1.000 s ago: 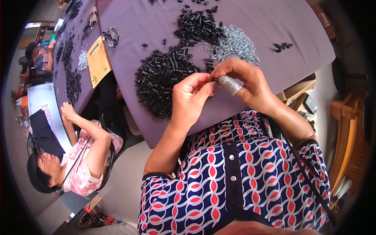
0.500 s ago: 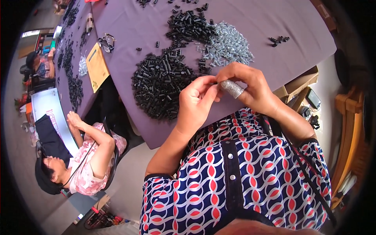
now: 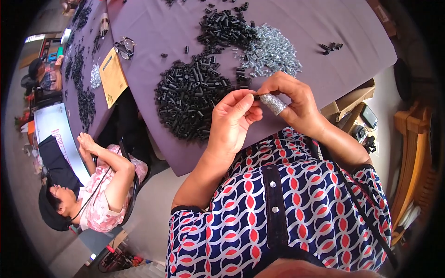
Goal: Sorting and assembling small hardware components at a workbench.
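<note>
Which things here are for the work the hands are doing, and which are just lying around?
Seemingly for the work:
small dark piece between left hand and right hand
black tube pile
silvery pile
silvery finger wrap

Probably just lying about:
eyeglasses
yellow envelope
cardboard box

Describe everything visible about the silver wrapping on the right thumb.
The silver, tube-shaped wrapping encircles the thumb of the person's right hand. Its surface is shiny, mottled and rough-looking, like foil or tape, though the exact material cannot be told. It lies aslant, its rounded end pointing up and left toward a small black piece pinched there; whether the two touch is unclear. The other end stops partway down the thumb, leaving bare skin. Behind it in view is the purple-grey cloth-covered table.
</note>
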`<state>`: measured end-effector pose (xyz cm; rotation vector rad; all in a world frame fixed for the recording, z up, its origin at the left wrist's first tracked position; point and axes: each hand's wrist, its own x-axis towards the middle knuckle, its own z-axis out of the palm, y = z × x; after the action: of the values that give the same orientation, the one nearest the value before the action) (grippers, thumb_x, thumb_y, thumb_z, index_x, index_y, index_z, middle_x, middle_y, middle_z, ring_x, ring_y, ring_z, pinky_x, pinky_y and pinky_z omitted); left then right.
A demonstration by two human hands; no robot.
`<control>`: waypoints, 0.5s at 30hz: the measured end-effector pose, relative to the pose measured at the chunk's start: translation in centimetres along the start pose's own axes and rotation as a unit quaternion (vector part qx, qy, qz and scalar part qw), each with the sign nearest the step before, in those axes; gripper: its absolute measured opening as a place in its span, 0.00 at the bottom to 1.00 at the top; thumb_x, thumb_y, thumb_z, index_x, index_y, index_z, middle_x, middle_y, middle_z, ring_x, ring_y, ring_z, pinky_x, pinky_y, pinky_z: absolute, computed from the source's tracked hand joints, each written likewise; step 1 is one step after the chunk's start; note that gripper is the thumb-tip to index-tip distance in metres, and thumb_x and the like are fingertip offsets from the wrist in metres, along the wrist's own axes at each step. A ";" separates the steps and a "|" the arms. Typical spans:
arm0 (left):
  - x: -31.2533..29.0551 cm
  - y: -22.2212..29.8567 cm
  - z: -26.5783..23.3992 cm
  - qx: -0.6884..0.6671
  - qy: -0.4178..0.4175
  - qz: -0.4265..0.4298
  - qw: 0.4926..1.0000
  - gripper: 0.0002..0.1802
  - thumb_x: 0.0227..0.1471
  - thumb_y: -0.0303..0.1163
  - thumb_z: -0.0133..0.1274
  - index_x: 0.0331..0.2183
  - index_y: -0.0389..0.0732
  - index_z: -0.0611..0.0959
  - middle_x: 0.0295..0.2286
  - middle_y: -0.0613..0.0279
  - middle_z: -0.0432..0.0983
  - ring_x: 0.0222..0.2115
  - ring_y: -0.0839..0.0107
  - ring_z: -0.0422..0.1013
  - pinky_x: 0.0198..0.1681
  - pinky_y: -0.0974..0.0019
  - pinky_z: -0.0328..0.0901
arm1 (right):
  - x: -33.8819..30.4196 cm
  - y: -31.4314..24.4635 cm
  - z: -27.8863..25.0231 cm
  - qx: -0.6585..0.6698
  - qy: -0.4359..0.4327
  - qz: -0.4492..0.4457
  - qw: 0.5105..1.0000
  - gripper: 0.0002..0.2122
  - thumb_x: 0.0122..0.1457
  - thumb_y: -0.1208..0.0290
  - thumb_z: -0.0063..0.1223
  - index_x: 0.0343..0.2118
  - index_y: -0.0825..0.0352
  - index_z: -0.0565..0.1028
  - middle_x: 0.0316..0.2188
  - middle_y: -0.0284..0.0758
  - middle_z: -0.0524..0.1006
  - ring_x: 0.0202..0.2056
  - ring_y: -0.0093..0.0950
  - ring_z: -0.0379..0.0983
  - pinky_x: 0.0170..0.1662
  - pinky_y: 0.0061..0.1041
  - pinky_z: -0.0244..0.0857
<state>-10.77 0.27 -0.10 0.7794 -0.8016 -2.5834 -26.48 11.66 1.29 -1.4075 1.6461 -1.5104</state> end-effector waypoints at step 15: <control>-2.0 -1.6 -0.9 0.043 -0.044 -0.078 0.995 0.10 0.63 0.32 0.50 0.41 0.35 0.78 0.30 0.58 0.80 0.28 0.71 0.77 0.34 0.70 0.73 | -1.1 -0.7 -0.9 0.011 -0.089 -0.004 0.996 0.10 0.48 0.85 0.57 0.36 0.71 0.76 0.31 0.37 0.76 0.36 0.35 0.75 0.40 0.29 0.68</control>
<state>-8.91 2.03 -0.84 0.7859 -0.9171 -2.7540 -26.68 13.11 1.85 -1.4920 1.5126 -1.3608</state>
